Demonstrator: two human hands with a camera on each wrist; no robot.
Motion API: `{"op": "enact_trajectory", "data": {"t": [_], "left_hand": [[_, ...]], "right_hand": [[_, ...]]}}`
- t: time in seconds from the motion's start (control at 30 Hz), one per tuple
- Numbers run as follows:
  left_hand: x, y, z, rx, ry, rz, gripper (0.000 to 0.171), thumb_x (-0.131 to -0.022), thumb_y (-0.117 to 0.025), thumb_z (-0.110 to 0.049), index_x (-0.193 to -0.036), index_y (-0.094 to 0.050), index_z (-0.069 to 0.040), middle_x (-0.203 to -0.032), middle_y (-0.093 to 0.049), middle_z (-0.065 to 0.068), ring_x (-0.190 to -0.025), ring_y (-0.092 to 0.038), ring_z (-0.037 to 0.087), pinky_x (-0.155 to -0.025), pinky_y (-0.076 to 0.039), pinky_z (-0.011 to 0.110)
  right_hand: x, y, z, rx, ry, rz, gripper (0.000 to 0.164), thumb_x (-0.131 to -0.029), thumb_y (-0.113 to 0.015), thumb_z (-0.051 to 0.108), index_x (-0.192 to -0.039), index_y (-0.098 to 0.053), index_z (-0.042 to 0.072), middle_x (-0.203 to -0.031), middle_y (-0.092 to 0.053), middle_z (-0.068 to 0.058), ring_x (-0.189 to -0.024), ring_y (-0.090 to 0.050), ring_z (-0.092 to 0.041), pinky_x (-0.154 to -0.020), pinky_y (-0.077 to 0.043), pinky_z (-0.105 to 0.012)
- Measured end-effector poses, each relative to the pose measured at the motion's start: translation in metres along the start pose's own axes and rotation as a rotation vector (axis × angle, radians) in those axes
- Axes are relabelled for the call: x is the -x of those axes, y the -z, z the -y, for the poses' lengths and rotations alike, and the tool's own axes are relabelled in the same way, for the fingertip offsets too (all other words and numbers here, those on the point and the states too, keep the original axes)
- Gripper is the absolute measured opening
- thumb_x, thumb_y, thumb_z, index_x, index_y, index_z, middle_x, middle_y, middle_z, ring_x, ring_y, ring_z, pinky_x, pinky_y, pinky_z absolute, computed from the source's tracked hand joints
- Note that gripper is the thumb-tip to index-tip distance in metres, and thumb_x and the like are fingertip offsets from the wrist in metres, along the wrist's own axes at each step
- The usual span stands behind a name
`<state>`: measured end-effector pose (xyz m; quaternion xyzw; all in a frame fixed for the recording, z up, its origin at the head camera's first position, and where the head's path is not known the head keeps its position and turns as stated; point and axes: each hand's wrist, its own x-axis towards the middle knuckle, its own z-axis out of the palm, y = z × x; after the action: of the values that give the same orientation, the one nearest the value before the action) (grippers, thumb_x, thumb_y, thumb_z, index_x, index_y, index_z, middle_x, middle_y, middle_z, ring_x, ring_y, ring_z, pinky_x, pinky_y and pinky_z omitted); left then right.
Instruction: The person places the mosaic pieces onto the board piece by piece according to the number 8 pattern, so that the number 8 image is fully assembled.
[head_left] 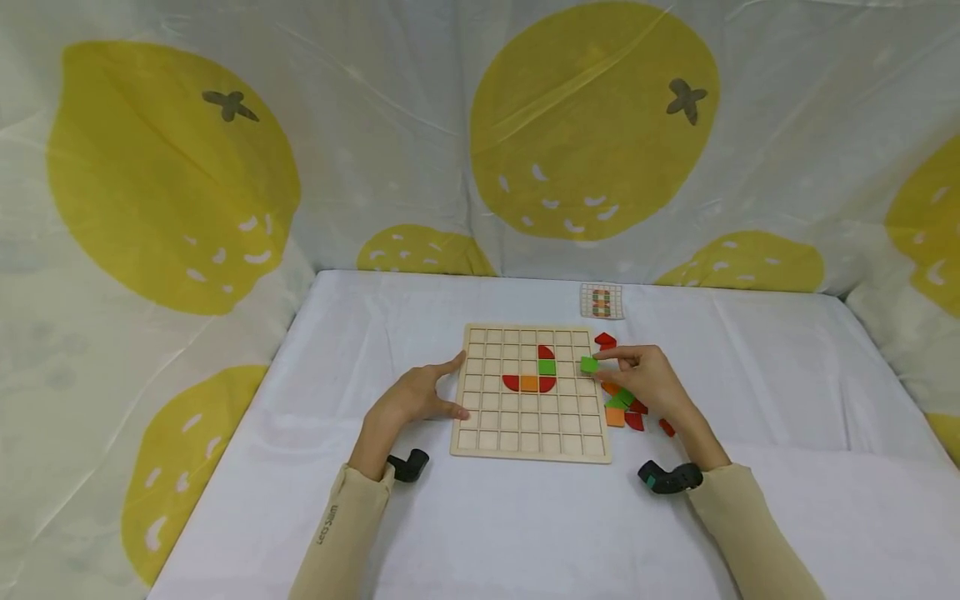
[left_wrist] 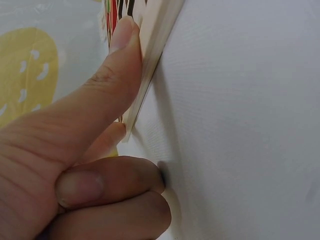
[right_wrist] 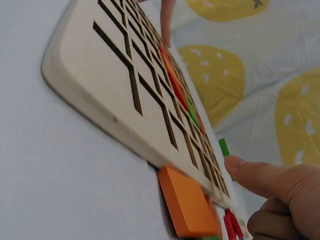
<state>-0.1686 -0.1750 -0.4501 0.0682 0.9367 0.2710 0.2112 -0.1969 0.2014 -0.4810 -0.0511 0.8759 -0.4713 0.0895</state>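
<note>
A pale wooden grid board (head_left: pixel 491 421) lies on the white cloth. Red quarter-round pieces (head_left: pixel 512 382), an orange square (head_left: pixel 528 383) and a green square (head_left: pixel 547 367) sit in its cells. My left hand (head_left: pixel 412 396) rests at the board's left edge, thumb and index finger spread apart, the thumb on the rim. In the left wrist view the other fingers (left_wrist: pixel 120 180) are curled beside the board. Between thumb and index finger my right hand (head_left: pixel 637 375) pinches another green square (head_left: pixel 589 365), held over the board's right side.
Loose pieces lie along the board's right side, among them an orange square (right_wrist: pixel 187 202) and a red quarter-round piece (head_left: pixel 634 422). Behind the board is a small pattern card (head_left: pixel 602 302) with a coloured grid. A lemon-print cloth (head_left: pixel 390 167) hangs behind the table.
</note>
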Motion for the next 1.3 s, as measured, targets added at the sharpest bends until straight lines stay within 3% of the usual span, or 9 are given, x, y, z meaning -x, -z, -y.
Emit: {"op": "enact_trajectory", "data": {"t": [0.3,0.6,0.87,1.3], "left_hand": [[0.001,0.002,0.004,0.007,-0.006,-0.001,0.105,-0.079,-0.089,-0.038,-0.164,-0.028,-0.027,-0.165,-0.037,0.018,-0.154,-0.036,0.037,-0.122,-0.037,0.055],[0.002,0.002,0.001,0.011,-0.016,0.001,0.105,-0.079,-0.089,-0.039,-0.164,-0.028,-0.027,-0.164,-0.038,0.018,-0.153,-0.038,0.038,-0.121,-0.038,0.055],[0.000,0.001,0.000,0.007,-0.019,0.001,0.105,-0.079,-0.089,-0.038,-0.164,-0.028,-0.027,-0.165,-0.038,0.017,-0.153,-0.037,0.037,-0.122,-0.038,0.055],[0.000,0.002,0.000,0.005,-0.012,-0.002,0.105,-0.079,-0.089,-0.039,-0.164,-0.028,-0.028,-0.165,-0.038,0.016,-0.153,-0.037,0.037,-0.121,-0.038,0.055]], "right_hand": [[-0.011,-0.042,0.025,-0.057,0.074,0.044,0.029,-0.086,-0.086,0.022,-0.112,-0.080,0.012,-0.059,-0.031,0.004,-0.051,-0.028,-0.012,-0.048,-0.023,-0.022],[-0.018,-0.069,0.048,-0.039,0.095,0.053,0.028,-0.087,-0.085,0.022,-0.112,-0.080,0.011,-0.057,-0.030,0.005,-0.051,-0.029,-0.013,-0.050,-0.023,-0.022],[-0.024,-0.084,0.058,0.012,0.109,0.056,0.025,-0.089,-0.083,0.020,-0.112,-0.079,0.009,-0.061,-0.037,0.003,-0.057,-0.036,-0.015,-0.056,-0.027,-0.024],[-0.026,-0.089,0.061,0.018,0.112,0.060,0.026,-0.091,-0.081,0.020,-0.115,-0.078,0.011,-0.060,-0.035,0.003,-0.056,-0.033,-0.014,-0.055,-0.027,-0.025]]}}
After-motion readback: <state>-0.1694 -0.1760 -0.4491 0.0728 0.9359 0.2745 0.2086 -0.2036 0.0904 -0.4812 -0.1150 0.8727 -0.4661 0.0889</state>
